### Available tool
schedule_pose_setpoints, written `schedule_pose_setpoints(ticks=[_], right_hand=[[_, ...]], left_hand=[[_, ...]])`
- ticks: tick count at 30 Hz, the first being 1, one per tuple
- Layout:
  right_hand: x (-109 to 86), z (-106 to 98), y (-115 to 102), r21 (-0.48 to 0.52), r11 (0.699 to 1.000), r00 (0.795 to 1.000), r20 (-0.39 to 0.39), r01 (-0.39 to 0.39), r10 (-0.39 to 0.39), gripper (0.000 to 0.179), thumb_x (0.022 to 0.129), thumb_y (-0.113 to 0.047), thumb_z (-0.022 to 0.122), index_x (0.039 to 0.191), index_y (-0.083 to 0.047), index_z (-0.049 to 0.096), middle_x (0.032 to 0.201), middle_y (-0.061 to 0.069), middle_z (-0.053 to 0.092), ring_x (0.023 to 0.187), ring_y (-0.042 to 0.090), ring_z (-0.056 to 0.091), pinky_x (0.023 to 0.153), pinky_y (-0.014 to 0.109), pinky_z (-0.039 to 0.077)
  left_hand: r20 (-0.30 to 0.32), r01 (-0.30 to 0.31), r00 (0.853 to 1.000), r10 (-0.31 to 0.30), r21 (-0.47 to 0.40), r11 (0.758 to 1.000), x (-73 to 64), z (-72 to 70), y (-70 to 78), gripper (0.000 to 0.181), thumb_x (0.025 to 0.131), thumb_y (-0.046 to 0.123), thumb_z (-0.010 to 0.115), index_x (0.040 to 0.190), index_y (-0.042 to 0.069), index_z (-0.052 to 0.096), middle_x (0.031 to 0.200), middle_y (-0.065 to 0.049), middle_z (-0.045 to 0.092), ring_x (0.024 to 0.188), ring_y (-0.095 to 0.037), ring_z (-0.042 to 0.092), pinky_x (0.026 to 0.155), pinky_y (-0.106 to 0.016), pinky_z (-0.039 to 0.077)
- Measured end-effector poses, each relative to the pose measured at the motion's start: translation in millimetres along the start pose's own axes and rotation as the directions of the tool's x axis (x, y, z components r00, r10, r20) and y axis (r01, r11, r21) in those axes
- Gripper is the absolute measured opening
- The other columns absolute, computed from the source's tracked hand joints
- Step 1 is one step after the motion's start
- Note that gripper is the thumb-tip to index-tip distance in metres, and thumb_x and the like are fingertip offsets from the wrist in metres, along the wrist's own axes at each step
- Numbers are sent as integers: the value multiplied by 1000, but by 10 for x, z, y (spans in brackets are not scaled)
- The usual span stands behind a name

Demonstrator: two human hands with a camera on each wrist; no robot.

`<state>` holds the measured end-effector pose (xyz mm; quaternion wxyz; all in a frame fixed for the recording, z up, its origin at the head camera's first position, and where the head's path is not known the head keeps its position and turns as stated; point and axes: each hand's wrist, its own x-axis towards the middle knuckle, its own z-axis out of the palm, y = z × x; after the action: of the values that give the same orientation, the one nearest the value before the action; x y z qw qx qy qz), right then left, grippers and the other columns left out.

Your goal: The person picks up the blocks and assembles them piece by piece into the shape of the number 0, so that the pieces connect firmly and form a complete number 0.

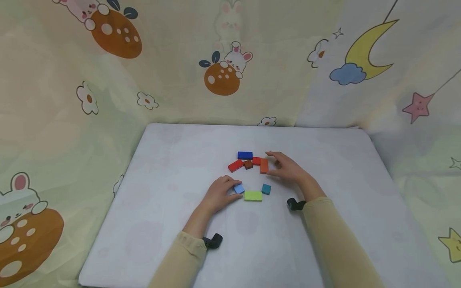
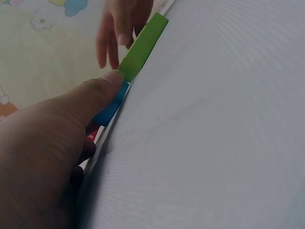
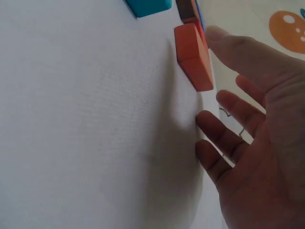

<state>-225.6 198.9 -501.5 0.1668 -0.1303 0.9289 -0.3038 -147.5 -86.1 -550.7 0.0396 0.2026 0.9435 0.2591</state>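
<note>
My left hand (image 1: 217,194) pinches a light blue block (image 1: 239,189) between thumb and fingers. Right beside it lies a lime green block (image 1: 253,196), its end by my thumb in the left wrist view. My right hand (image 1: 288,168) is spread around the right side of an orange block (image 1: 264,166); its fingers are apart and loosely bent in the right wrist view, holding nothing. A small red block (image 1: 256,161) adjoins the orange one. Left of that are a brown block (image 1: 248,164) and a longer red block (image 1: 235,165), with a dark blue block (image 1: 245,155) behind.
A teal block (image 1: 266,189) lies right of the green one, between the two rows. All the blocks rest on a white table (image 1: 162,168). Behind it and at the sides hangs a cloth with cartoon prints (image 1: 173,60). Each wrist carries a small black camera (image 1: 296,204).
</note>
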Motion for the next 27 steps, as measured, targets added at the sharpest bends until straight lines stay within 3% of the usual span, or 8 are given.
schedule_pose_setpoints(ticks=[10,27], right_hand=[[117,67,65,-93,996,1000,17,-3,4,78,77,-39,72,141,-32,30,135,0,43,121,23,38,102,48,37],[-28,114,66,-49,999,1000,29,-6,8,70,75,-44,72,136,-36,38,139,-2,40,123,24,40,99,50,39]], left_hand=[[5,0,1000,0,-8,1000,-11,-22,45,49,78,57,61,123,42,52,104,14,51,94,-5,47,83,-26,46],[-3,1,1000,-1,8,1000,-8,-20,9,48,78,58,59,123,43,52,104,14,50,93,-5,47,83,-26,45]])
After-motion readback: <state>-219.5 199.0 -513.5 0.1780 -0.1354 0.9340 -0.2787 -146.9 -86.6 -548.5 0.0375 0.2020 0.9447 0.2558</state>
